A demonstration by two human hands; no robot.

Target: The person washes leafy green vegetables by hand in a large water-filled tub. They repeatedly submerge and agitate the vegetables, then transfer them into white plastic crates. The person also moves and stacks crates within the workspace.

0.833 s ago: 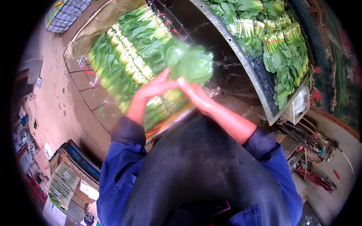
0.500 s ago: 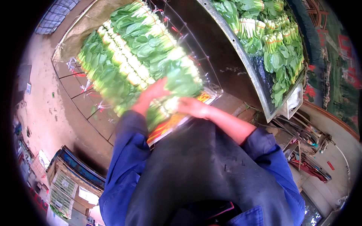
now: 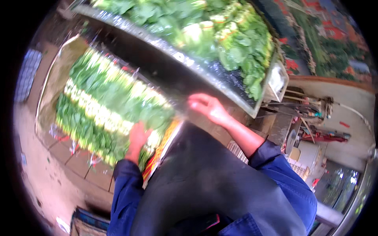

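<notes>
Leafy greens in bundles lie packed in rows, pale stems against stems, in a wire-framed carrier at the left. My left hand rests on the near end of these rows, fingers spread over the stems and leaves. Over the dark gap to the right of the carrier hovers my right hand, fingers loosely apart and nothing in them. Beyond it, a metal-rimmed trough holds more greens tied with orange bands, wet and shiny. A red and yellow striped sheet lines the carrier's near end.
Tan lining covers the carrier's far left end. A white plastic basket hangs at the trough's near corner. Poles and tools lean at the right, and a dark-framed box stands at the lower left.
My view has swung right, bringing more of the trough in. My hands, close together over the near bundles before, are now apart; the right has moved off the greens towards the trough.
</notes>
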